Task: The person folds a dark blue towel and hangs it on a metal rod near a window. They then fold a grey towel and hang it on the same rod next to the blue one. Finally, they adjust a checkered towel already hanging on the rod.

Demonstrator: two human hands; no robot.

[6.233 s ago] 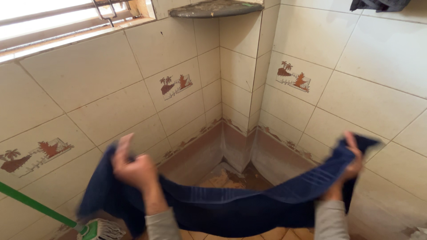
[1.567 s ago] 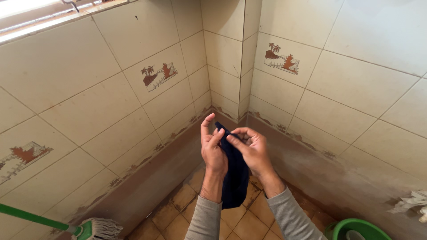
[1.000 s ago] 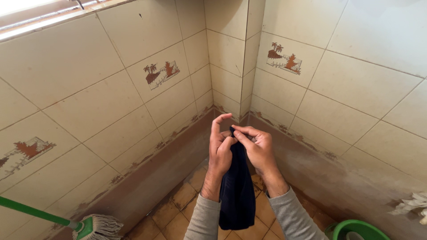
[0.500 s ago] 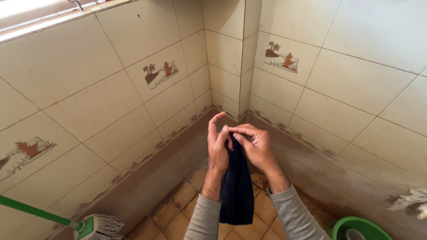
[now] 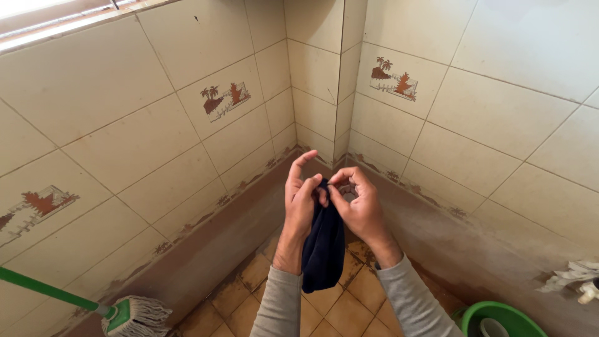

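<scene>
1. Cream glazed wall tiles (image 5: pixel 125 143) fill most of the frame, meeting in a corner at upper centre; some carry small brown palm-tree pictures, and a stained brown band runs along their foot.
2. Orange-brown floor tiles (image 5: pixel 340 309), dirty at the joints, show at the lower centre between the two grey sleeves.
3. Dark navy folded cloth (image 5: pixel 324 253) hangs down at the centre of the frame, its top edge caught between both hands and its lower end loose above the floor.
4. Green mop with a green handle and pale string head (image 5: pixel 134 315) lies at the lower left, its head against the wall's foot.
5. Round green plastic bucket (image 5: pixel 499 318) sits at the lower right edge, partly cut off.
6. Left hand (image 5: pixel 301 203) is pinched shut on the cloth's top, forefinger raised.
7. Right hand (image 5: pixel 355 206) faces it, thumb and fingers closed on the same top edge, touching the left.
8. Crumpled white rag (image 5: pixel 571 281) rests at the far right, near the bucket.
</scene>
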